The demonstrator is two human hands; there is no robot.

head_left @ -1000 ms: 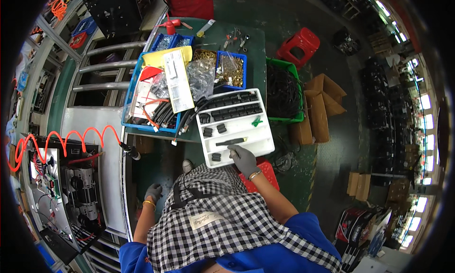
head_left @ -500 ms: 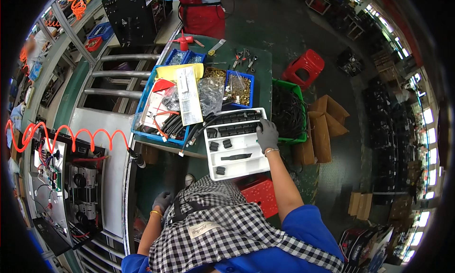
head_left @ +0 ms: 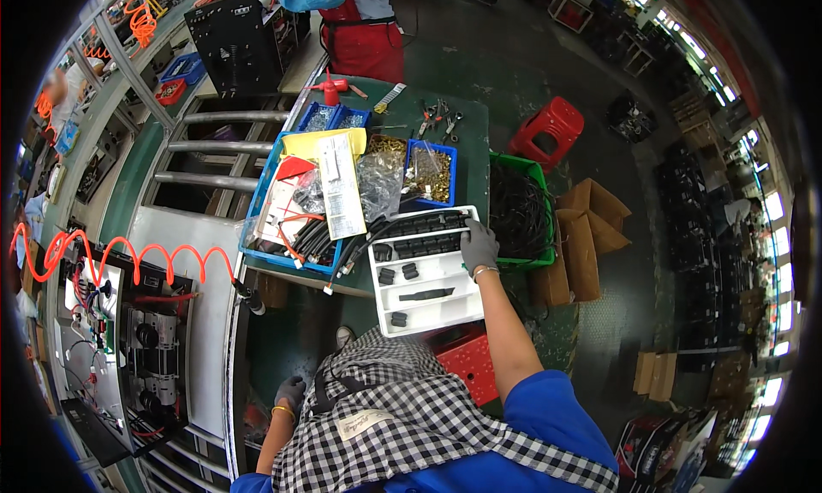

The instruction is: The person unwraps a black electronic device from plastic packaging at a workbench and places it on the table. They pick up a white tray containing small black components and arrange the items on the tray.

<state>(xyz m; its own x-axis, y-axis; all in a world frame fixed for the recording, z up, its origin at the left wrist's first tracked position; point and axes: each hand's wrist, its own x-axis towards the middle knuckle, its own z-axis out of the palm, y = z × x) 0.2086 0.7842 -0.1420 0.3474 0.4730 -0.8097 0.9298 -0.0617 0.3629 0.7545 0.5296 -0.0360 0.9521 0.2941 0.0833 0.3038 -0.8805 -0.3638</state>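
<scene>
My right hand point(head_left: 479, 247), in a grey glove, is at the right rim of a white compartment tray point(head_left: 425, 314). Its fingers curl down over the end of a row of black ribbed pieces point(head_left: 428, 244); whatever is between them is hidden. Other compartments hold small black blocks point(head_left: 399, 319) and a flat black strip point(head_left: 426, 294). Low beside my checked apron hangs my left hand point(head_left: 291, 392), also gloved in grey. Its fingers are curled in, and nothing shows in them.
Left of the tray, a blue bin point(head_left: 257, 227) holds cables and papers. Blue boxes hold brass fittings point(head_left: 432, 169) and screws point(head_left: 317, 116). A green crate of cables point(head_left: 518, 210), cartons point(head_left: 591, 210) and a red stool point(head_left: 548, 133) stand right. A roller conveyor point(head_left: 205, 180) runs left.
The view has shifted slightly, so the table appears lower. My left hand has sunk a little beside the apron. My right hand stays at the tray's right rim.
</scene>
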